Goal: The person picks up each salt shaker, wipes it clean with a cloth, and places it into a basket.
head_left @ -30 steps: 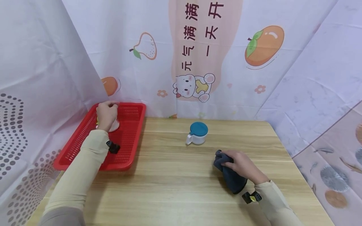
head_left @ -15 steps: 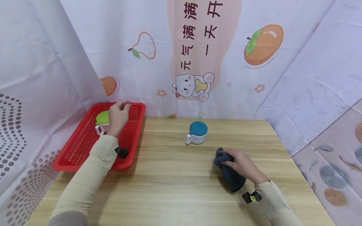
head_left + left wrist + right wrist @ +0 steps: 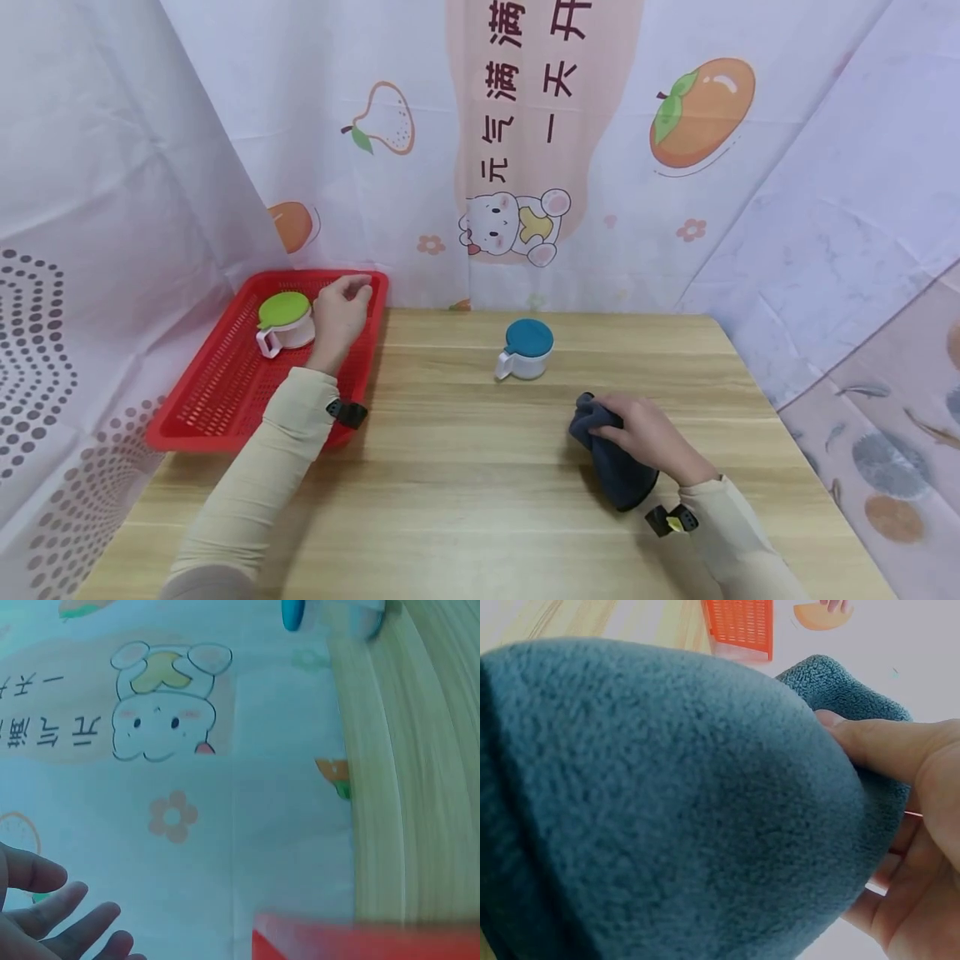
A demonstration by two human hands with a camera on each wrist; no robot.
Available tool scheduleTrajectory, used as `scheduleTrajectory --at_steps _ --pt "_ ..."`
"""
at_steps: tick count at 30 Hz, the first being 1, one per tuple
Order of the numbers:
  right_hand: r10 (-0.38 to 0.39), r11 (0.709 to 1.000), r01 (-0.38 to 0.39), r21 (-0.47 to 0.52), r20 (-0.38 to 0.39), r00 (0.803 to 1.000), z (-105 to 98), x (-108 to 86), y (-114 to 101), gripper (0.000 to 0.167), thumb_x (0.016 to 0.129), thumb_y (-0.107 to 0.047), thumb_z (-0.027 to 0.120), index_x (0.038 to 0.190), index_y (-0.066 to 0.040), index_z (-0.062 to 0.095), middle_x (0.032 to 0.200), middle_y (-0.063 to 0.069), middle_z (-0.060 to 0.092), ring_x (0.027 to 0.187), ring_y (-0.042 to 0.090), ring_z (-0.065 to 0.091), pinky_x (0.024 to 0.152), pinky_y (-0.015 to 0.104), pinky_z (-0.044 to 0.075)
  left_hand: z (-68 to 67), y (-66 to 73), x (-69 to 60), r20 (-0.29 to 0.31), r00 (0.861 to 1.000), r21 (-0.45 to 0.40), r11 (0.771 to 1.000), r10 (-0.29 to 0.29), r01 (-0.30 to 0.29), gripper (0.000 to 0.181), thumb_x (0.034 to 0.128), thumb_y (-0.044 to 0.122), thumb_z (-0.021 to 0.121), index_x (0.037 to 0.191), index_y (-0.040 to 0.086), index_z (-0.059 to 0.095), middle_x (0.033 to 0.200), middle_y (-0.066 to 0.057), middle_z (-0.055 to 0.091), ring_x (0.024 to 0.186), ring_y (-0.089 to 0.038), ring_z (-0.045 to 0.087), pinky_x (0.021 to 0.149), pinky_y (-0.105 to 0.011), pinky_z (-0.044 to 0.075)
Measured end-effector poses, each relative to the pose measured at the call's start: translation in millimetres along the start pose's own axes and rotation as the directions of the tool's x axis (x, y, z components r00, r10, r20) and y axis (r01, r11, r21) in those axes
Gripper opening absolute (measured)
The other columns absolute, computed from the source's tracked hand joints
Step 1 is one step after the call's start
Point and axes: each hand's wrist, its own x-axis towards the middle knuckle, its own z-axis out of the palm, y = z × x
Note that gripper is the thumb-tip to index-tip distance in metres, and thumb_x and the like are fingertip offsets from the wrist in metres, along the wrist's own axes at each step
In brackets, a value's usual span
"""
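Observation:
My left hand (image 3: 341, 321) is over the right side of the red plastic basket (image 3: 225, 443), holding nothing. Its fingers look loosely bent and spread in the left wrist view. Inside the basket, just left of that hand, a white cup with a green lid (image 3: 285, 310) stands upright, its handle towards me. On the right of the table my right hand (image 3: 648, 433) pinches a dark blue-grey cloth (image 3: 690, 795) between thumb and fingers. The cloth is bunched at the grip and hangs in a fold towards the tabletop. Whether its lower edge touches the wood, I cannot tell.
A white cup with a blue lid (image 3: 528, 342) stands upright near the back middle of the wooden table (image 3: 450, 517). Behind the table hangs a printed white curtain (image 3: 412, 200), and further fabric closes off both sides.
My left hand has moved right, away from the green-lidded cup, which now shows fully in the basket. My right hand keeps its hold on the cloth in the same place.

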Motion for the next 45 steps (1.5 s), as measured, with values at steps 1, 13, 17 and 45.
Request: scheduleTrajectory --at_steps 1,13,17,45 --pt "-0.003 1.000 0.003 -0.004 -0.002 1.000 -0.1 0.3 0.3 0.026 0.083 -0.015 0.076 0.108 -0.009 0.071 0.102 0.005 0.073 0.092 0.023 0.069 0.079 0.041 0.055 2.3 1.0 -1.3 0.003 1.000 -0.004 1.000 -0.005 0.005 0.034 0.0997 0.019 0.051 0.130 0.007 0.061 0.132 -0.015 0.061 0.122 -0.030 0.055 0.105 -0.045 0.043" --pt "0.034 0.999 -0.034 0.007 0.025 0.999 1.7 -1.8 1.1 0.027 0.084 -0.017 0.075 0.109 -0.009 0.071 0.104 0.005 0.073 0.095 0.022 0.068 0.082 0.041 0.055 35.0 4.9 -17.5 0.060 0.998 -0.031 0.999 0.014 -0.012 0.036 0.0981 0.018 0.054 0.131 0.003 0.059 0.133 -0.018 0.060 0.124 -0.032 0.055 0.105 -0.046 0.043" --pt "0.033 0.999 -0.033 0.000 0.020 0.999 -0.7 -1.8 1.5 0.027 0.084 -0.017 0.075 0.109 -0.009 0.071 0.104 0.005 0.073 0.094 0.024 0.068 0.081 0.043 0.055 44.7 6.6 -24.8 0.105 0.995 -0.079 0.997 0.000 0.008 0.037 0.0984 0.018 0.052 0.132 0.002 0.057 0.134 -0.019 0.058 0.125 -0.033 0.053 0.106 -0.046 0.042" --pt "0.055 0.998 -0.055 0.022 0.017 0.998 -1.7 -5.8 6.5 0.026 0.083 -0.015 0.075 0.108 -0.010 0.071 0.102 0.002 0.073 0.092 0.020 0.068 0.079 0.039 0.055 107.9 6.2 -59.7 0.257 0.965 -0.037 0.998 0.052 -0.044 0.044 0.0936 0.021 0.061 0.130 -0.003 0.055 0.135 -0.023 0.056 0.125 -0.040 0.051 0.105 -0.049 0.042"
